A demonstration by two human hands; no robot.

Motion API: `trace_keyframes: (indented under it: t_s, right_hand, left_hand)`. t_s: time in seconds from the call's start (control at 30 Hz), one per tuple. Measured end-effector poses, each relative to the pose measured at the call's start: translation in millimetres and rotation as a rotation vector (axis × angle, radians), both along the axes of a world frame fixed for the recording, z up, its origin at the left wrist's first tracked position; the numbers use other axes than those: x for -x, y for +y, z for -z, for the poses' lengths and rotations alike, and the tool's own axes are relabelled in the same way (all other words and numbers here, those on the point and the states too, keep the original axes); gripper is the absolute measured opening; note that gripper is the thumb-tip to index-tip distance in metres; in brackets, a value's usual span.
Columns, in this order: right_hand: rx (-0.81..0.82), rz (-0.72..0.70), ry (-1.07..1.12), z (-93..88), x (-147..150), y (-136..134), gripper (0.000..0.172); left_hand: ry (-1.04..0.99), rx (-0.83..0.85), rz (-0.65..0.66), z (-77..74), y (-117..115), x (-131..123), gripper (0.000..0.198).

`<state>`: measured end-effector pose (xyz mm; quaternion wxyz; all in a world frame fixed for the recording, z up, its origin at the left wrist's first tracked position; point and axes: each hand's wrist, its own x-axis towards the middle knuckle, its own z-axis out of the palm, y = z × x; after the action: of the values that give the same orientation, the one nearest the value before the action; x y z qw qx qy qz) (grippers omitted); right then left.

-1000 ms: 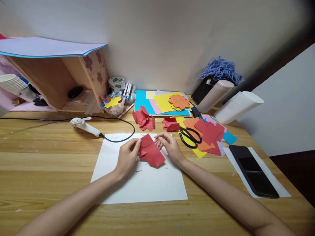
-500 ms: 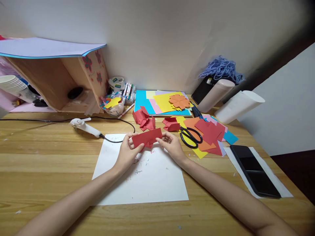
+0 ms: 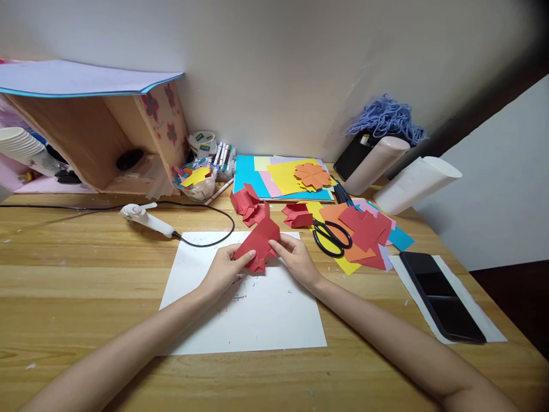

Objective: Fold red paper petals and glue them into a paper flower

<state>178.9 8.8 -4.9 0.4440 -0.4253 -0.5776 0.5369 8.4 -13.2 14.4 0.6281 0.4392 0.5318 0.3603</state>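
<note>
A folded red paper piece (image 3: 260, 242) is held up just above a white sheet (image 3: 244, 297) on the wooden desk. My left hand (image 3: 223, 270) pinches its lower left corner. My right hand (image 3: 297, 258) pinches its right edge. Both hands have their fingers closed on the paper. Two other folded red pieces (image 3: 250, 205) (image 3: 298, 216) lie just beyond it.
Black scissors (image 3: 330, 237) lie right of my right hand beside loose red, orange and yellow papers (image 3: 364, 232). A white glue gun (image 3: 146, 218) with a black cord sits left. A phone (image 3: 441, 297), coloured sheets (image 3: 278, 178), a bowl of scraps (image 3: 195, 182) and a cardboard box (image 3: 94, 137) ring the desk.
The red paper was flat on the white sheet, then lifted as a long strip between both hands, and now it is turned and bunched into a peaked shape.
</note>
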Motion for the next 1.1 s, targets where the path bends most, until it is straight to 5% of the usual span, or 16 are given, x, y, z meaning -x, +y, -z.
trace_keyframes:
  t_s: [0.33,0.47,0.73,1.1]
  right_hand:
    - [-0.123,0.070,-0.172,5.3,0,-6,0.029]
    - [-0.302,0.091,-0.306,5.6,-2,-7,0.030]
    - [-0.649,-0.042,-0.653,5.9,-9,-3,0.044]
    - [-0.755,-0.124,-0.837,8.9,-12,-2,0.048]
  left_hand:
    - [-0.033,-0.033,-0.021,4.4,3,-1,0.033]
    - [-0.041,-0.062,-0.012,7.7,2,-2,0.032]
    - [-0.085,-0.033,-0.004,7.3,1,-1,0.032]
    - [-0.079,-0.069,0.043,7.5,5,3,0.032]
